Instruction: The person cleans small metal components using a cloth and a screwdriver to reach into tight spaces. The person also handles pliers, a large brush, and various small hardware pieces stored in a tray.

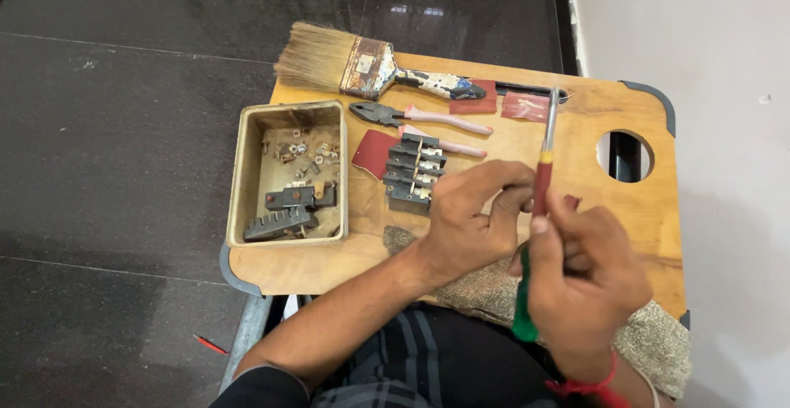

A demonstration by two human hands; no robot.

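Head view: my right hand (584, 280) has its grip closed round a red and green screwdriver (537, 210), shaft pointing away. My left hand (473, 219) pinches near its red handle. Beyond on the wooden worktop (642, 202) lie a dark terminal block (414, 173), pliers (411, 116), a metal tray (288, 173) and a paintbrush (362, 66).

Dark glossy floor tiles (123, 144) (faintly reflecting light) meet a pale, perhaps plastered wall (708, 29) beside a wooden board (642, 210).
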